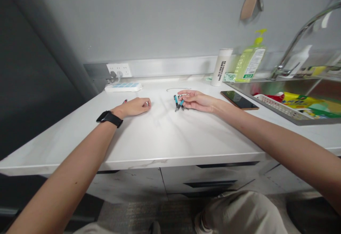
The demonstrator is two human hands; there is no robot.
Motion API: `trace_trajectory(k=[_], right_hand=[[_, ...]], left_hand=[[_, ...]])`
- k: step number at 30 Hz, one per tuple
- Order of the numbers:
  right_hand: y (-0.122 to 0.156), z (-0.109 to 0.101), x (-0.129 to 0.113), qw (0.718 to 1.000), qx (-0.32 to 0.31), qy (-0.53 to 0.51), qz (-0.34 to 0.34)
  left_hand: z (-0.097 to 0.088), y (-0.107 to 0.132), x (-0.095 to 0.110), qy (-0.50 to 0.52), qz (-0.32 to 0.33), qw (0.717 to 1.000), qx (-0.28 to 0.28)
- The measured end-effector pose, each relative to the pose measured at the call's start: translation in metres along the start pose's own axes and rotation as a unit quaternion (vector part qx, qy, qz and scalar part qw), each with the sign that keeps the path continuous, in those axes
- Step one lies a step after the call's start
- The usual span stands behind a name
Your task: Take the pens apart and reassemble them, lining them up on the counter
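On the left of the white countertop, my left hand rests with its fingers curled in; whatever they may hold is hidden. A thin pen-like thing with a reddish tip pokes out behind that hand, mostly covered. My right hand is at a small group of pens just right of the middle. Its thumb and fingers close on a blue-and-black pen, tilted, with its lower end near the counter. Another blue-and-black pen is just left of it. Further dark pen ends show under the fingers, partly hidden.
A phone lies right of my right hand, before the sink with its colourful packets. A white tube and a green soap bottle stand at the wall. Back left is a power strip below a wall socket.
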State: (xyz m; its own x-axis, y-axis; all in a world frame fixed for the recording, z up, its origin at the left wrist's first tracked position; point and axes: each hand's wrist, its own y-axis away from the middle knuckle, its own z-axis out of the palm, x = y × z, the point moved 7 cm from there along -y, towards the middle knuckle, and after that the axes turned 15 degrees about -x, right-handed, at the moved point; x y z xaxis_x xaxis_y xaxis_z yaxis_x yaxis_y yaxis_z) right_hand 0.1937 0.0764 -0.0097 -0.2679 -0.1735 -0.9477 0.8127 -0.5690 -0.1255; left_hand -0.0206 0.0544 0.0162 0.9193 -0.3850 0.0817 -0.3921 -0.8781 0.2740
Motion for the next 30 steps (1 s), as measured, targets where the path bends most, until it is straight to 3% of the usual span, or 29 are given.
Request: trace_trajectory(k=[18,22,26,30], right_hand=[[-0.003,-0.009,0.001,0.997,0.01,0.074,0.006],[-0.003,-0.005,0.0,0.996,0.001,0.085,0.003],[-0.004,0.003,-0.002,0.995,-0.006,0.104,0.003],[-0.005,-0.002,-0.003,0.995,0.045,0.089,-0.01]], left_hand=[[0.001,-0.001,0.0,0.009,-0.001,1.0,0.004],[0.002,-0.003,0.004,0.018,0.039,0.999,0.019],[-0.007,0.003,0.02,0.09,0.102,0.988,0.072],[-0.014,0.012,0.041,0.158,0.17,0.964,0.13]])
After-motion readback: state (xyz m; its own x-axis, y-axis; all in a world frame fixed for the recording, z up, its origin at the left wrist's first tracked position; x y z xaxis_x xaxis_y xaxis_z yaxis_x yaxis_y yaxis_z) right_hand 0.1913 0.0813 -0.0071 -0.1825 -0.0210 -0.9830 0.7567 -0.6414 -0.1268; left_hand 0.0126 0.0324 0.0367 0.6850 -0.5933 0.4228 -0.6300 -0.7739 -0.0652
